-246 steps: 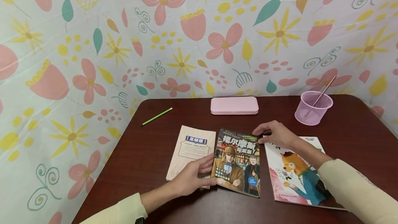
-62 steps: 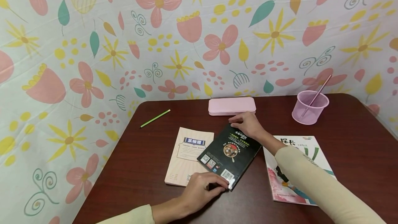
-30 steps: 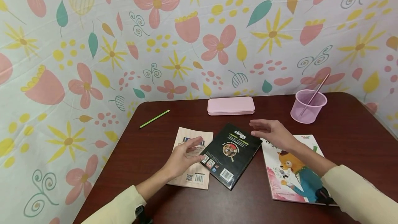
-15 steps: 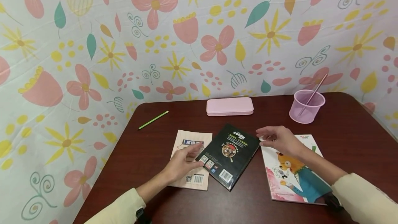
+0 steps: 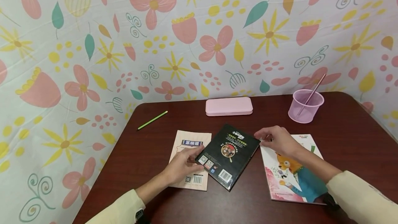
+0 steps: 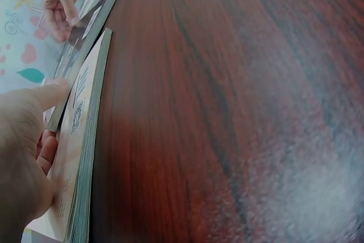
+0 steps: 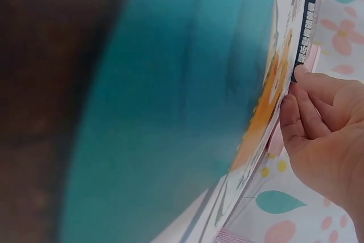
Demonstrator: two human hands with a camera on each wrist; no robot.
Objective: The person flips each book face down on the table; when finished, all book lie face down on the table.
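A black-backed book [image 5: 230, 168] lies askew in the middle of the table, its lower left part over a cream book [image 5: 199, 184]. My left hand [image 5: 180, 167] pinches its left corner; in the left wrist view the thumb [image 6: 54, 92] is on top and fingers are underneath, above the cream book [image 6: 77, 152]. At the opposite corner my right hand [image 5: 278, 141] pinches the same book. The right wrist view shows that thumb and fingertips at the book's spine [image 7: 307, 32]. Under my right forearm rests a picture book [image 5: 286, 186] with an orange animal in blue.
A pink pencil case [image 5: 229, 106] lies at the table's back edge. To its left is a green pencil [image 5: 152, 120]. A pink mesh cup [image 5: 304, 108] holding a stick stands back right. Behind the dark wooden table [image 5: 242, 206] hangs a flower-patterned cloth [image 5: 186, 58].
The book, earlier showing its illustrated detective cover, now lies black back up and angled over the cream book. Both hands let go of its ends and have since taken hold of its left and right corners.
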